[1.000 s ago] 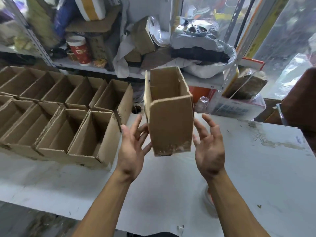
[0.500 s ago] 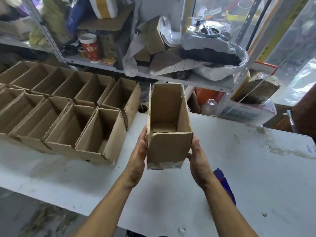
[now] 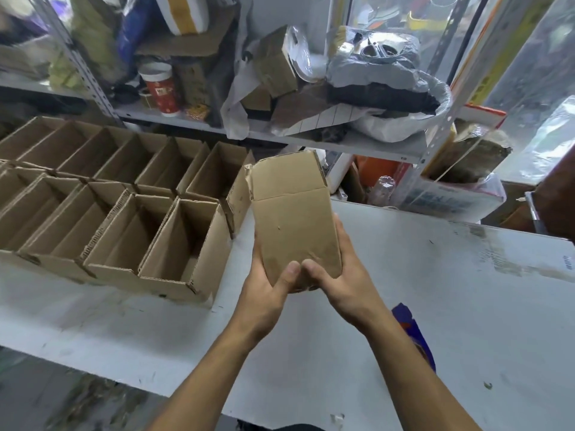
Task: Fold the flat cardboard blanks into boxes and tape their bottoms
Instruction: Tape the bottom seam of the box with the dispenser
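A small brown cardboard box [image 3: 292,222] is held above the white table [image 3: 435,306], its long side panel facing me and its flaps pointing away toward the shelf. My left hand [image 3: 267,287] grips its near left corner with the thumb on top. My right hand [image 3: 339,275] grips the near right corner, its thumb touching the left thumb on the panel. Several folded open boxes [image 3: 130,219] stand in two rows on the table's left. The held box's inside and bottom are hidden.
A metal shelf [image 3: 280,132] behind the table is crowded with bags, cardboard pieces and a red paper cup [image 3: 160,88]. A blue object [image 3: 410,331] lies on the table under my right forearm. A taped package [image 3: 451,194] sits at the back right.
The box was in the air between my spread hands, then caught with its opening toward me. It has now tipped over so a closed side faces me, both thumbs on top.
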